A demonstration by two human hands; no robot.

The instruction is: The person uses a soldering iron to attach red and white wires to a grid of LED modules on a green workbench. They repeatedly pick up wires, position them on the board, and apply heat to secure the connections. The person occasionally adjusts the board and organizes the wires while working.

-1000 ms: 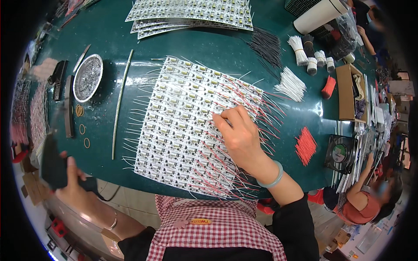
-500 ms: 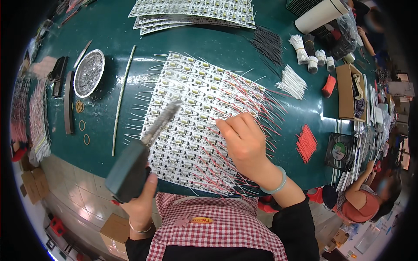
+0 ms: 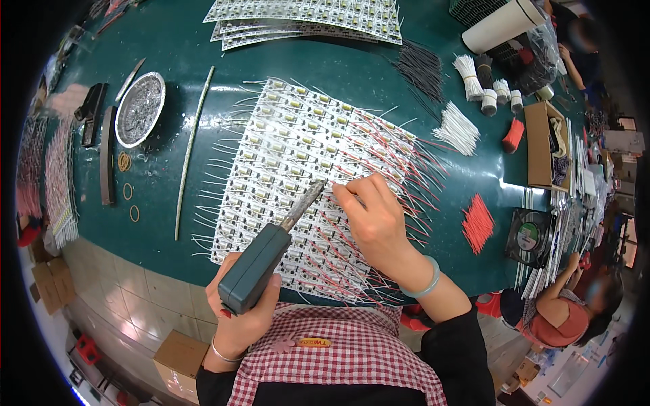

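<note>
My left hand (image 3: 245, 308) is wrapped round the dark green handle of a soldering gun (image 3: 261, 260). The gun's grey tip reaches up and right onto a white circuit-board panel (image 3: 271, 159), close beside my right fingertips. My right hand (image 3: 372, 216) is closed in a pinch over the panel, on a thin wire (image 3: 334, 184) of which only a small reddish end shows. Rows of small yellow parts cover the panel, which lies flat on the green table. White wires (image 3: 217, 162) stick out from its left edge; red and white wires (image 3: 406, 176) spread over its right part.
Stacked panels (image 3: 305, 30) lie at the far edge. Loose black (image 3: 418, 71), white (image 3: 456, 128) and red wires (image 3: 478, 223) lie at the right, near a carton (image 3: 539, 145) and small fan (image 3: 528, 237). A foil-lined bowl (image 3: 140, 109) and long rod (image 3: 194, 152) are at left.
My left hand has brought the soldering gun right and slightly up, so its tip now sits beside my right fingertips. My right hand stays pinched at nearly the same spot.
</note>
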